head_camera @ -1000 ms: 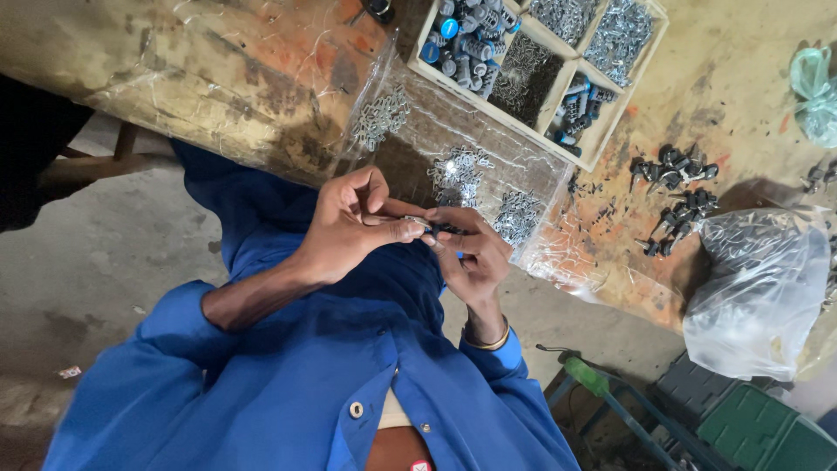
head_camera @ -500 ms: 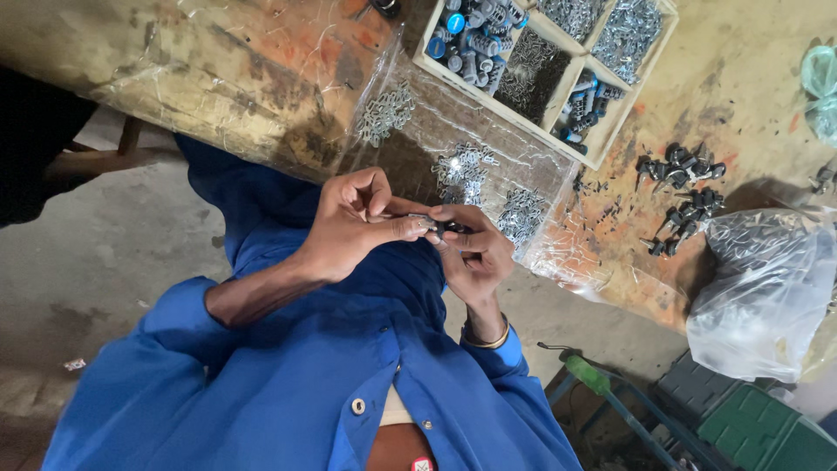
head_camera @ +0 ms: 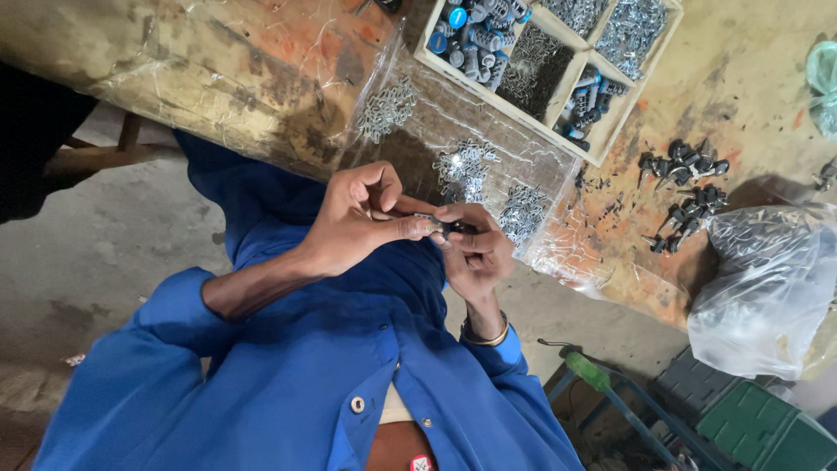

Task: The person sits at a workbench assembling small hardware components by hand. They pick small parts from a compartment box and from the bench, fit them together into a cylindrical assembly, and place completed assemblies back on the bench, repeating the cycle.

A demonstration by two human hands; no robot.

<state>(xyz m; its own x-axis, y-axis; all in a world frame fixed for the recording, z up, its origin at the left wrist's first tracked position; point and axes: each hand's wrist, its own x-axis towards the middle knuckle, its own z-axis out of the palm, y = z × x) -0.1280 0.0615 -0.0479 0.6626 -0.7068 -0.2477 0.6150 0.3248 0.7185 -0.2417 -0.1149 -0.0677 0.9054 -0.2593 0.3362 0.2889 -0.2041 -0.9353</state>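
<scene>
Close to the blue shirt, the left hand (head_camera: 357, 222) and the right hand (head_camera: 475, 253) met, both pinching one small dark part (head_camera: 446, 228) between fingertips. Past them, shiny metal clips (head_camera: 462, 167) lay on plastic on the desk (head_camera: 261, 61). Farther off sat a wooden tray (head_camera: 558, 61).
</scene>
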